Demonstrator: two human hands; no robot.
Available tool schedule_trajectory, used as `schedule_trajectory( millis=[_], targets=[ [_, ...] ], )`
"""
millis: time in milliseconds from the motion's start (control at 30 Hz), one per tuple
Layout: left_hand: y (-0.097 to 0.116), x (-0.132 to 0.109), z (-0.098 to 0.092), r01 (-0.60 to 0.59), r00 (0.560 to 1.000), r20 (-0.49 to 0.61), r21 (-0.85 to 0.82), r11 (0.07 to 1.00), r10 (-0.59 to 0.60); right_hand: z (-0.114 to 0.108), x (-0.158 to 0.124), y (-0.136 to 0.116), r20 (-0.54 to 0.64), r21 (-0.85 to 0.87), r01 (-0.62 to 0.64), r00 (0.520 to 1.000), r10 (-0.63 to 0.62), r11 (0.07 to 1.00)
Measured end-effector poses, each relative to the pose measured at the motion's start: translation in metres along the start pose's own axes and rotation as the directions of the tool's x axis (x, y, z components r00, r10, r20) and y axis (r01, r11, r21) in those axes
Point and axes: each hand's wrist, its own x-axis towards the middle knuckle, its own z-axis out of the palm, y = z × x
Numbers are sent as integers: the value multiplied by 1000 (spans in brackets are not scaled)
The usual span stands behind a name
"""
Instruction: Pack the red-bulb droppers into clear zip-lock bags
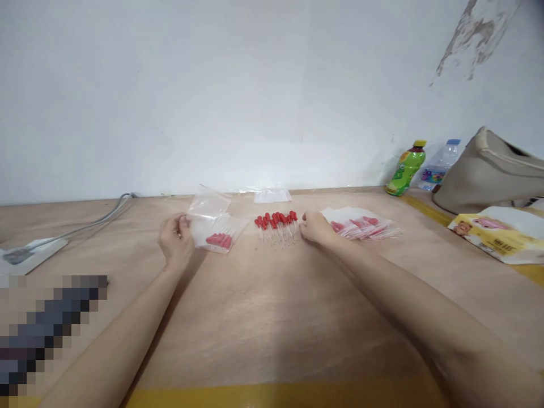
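My left hand (175, 241) has its thumb and fingers pinched at the left edge of a clear plastic bag (209, 203). Beside it, another clear bag (236, 226) lies flat with several red rubber bulbs (219, 240) inside. A row of droppers (276, 224) with red bulbs and thin clear tubes rests on the table between my hands. My right hand (317, 228) is closed at the right end of that row, and what its fingertips hold, if anything, is hidden. To its right lies a pile of clear bags (361, 226) with red-bulbed droppers in them.
Against the wall stand a green bottle (407, 169) and a clear bottle (440, 165). A beige bag (476, 170) and a yellow-and-white packet (501, 233) sit at the right. A grey cable (102, 218) runs to a white power strip (34, 255) on the left.
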Motion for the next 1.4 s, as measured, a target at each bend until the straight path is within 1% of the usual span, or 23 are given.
schedule_trajectory(
  millis=[33,67,133,200,267,367,400,433,500,533,567,600,667,733,800,867,900,967,1000,1067,1133,1200,1400],
  targets=[
    [7,-2,1,0,997,82,-94,996,8,2,6,-3,15,3,-16,1000,16,1000],
    [14,-6,2,-16,973,223,-177,984,56,5,11,-6,30,2,-28,999,28,1000],
    [30,-18,5,-76,908,383,-247,966,169,8,19,-10,74,-2,-54,996,54,999],
    [45,-33,7,-141,813,507,-306,942,286,11,24,-12,118,-14,-70,990,71,997],
    [58,-49,6,-194,737,569,-341,920,366,14,28,-12,148,-30,-68,986,72,997],
    [73,-67,0,-369,697,542,-291,883,470,16,28,-12,151,-49,-16,988,24,999],
    [77,-71,-2,-418,649,557,-308,854,519,17,27,-13,142,-54,11,990,-3,998],
    [80,-74,-5,-455,572,591,-349,819,569,17,26,-13,127,-59,38,991,-30,998],
    [85,-79,-9,-468,376,675,-454,758,635,17,23,-15,81,-76,81,994,-75,994],
    [86,-80,-10,-460,291,706,-488,742,645,17,21,-16,53,-86,93,995,-88,992],
    [87,-81,-11,-451,237,728,-504,736,643,15,20,-16,25,-98,99,995,-98,990],
    [87,-81,-11,-445,213,741,-507,738,637,13,18,-17,-7,-109,101,995,-103,989],
    [87,-82,-10,-435,210,752,-501,748,625,7,14,-15,-82,-110,109,990,-119,988],
    [86,-83,-9,-436,218,752,-496,751,623,0,8,-10,-177,-28,156,971,-158,987],
    [86,-84,-9,-440,230,746,-493,751,625,-5,-2,-3,-297,174,217,942,-159,960],
    [86,-86,-9,-434,266,731,-491,755,628,-6,-17,5,-364,461,246,929,-71,853],
    [87,-87,-9,-428,294,721,-488,761,628,-5,-26,9,-354,602,234,935,-8,763],
    [88,-88,-8,-422,342,700,-482,768,627,-1,-46,16,-269,808,181,960,79,561],
    [89,-88,-8,-426,349,694,-482,766,630,2,-55,18,-228,866,155,969,98,475],
    [89,-88,-7,-441,328,687,-495,748,648,8,-70,20,-199,919,142,972,123,367],
    [90,-87,-6,-452,290,685,-517,727,668,14,-79,19,-223,934,161,960,167,320],
    [89,-86,-5,-450,268,682,-535,715,680,19,-82,18,-224,944,159,952,207,290],
    [90,-86,-5,-394,264,687,-564,726,677,25,-78,18,-99,968,48,975,200,245]
  ],
)
